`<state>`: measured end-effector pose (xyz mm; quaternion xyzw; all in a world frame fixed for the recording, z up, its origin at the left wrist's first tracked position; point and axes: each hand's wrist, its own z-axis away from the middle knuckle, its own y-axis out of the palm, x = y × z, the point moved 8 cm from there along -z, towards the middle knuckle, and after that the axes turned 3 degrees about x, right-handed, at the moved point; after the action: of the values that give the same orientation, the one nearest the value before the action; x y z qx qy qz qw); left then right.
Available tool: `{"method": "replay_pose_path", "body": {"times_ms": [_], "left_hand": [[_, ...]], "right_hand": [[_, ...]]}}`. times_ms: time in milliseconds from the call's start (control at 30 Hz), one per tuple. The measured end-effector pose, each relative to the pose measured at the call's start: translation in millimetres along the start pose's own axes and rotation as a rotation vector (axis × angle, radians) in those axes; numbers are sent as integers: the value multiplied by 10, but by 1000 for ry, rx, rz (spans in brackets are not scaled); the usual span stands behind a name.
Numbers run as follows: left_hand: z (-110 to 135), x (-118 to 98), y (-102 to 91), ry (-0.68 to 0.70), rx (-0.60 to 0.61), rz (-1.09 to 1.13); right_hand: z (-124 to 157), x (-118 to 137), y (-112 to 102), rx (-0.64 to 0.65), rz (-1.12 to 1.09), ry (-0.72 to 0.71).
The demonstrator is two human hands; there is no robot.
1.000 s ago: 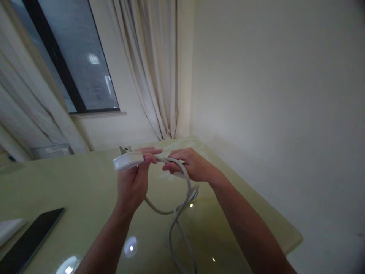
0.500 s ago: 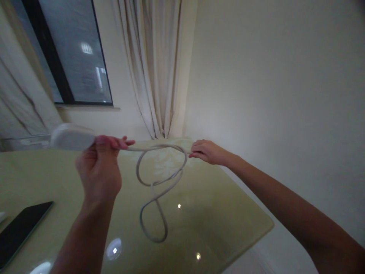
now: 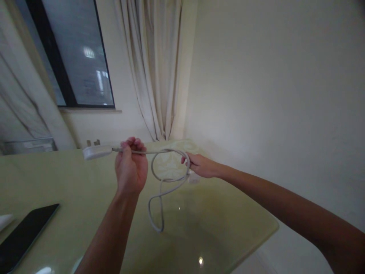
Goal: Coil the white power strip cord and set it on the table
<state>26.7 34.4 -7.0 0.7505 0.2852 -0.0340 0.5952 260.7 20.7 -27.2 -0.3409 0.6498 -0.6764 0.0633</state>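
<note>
My left hand (image 3: 130,167) is closed round a white cable (image 3: 159,190) just behind its white plug (image 3: 97,151), which sticks out to the left with its pins up. My right hand (image 3: 199,166) pinches the same cable further along, over the far part of the table. Between the hands the cable forms a loop and hangs in a second loop down toward the glossy pale green table (image 3: 71,198). A small white piece (image 3: 194,177) shows just under my right hand.
A black tablet or phone (image 3: 25,232) lies at the table's left front, with a white object (image 3: 4,220) at the left edge. Behind are a dark window (image 3: 76,57), cream curtains (image 3: 156,68) and a plain wall. The table's right corner (image 3: 273,226) ends near the wall.
My left hand has come back right and lower with the plug, and my right hand has moved slightly down. The cable loops have tightened and hang shorter.
</note>
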Motion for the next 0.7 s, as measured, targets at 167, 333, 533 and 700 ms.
{"method": "replay_pose_path", "body": {"times_ms": [167, 333, 533, 700], "left_hand": [[32, 316, -253, -197, -262, 164], [141, 454, -256, -287, -330, 295], [221, 363, -11, -350, -85, 128], [276, 184, 79, -355, -45, 18]], "right_hand": [[-121, 183, -177, -128, 167, 49], [-111, 418, -166, -110, 576, 113], [56, 119, -36, 83, 853, 124], [374, -488, -233, 32, 904, 184]]}}
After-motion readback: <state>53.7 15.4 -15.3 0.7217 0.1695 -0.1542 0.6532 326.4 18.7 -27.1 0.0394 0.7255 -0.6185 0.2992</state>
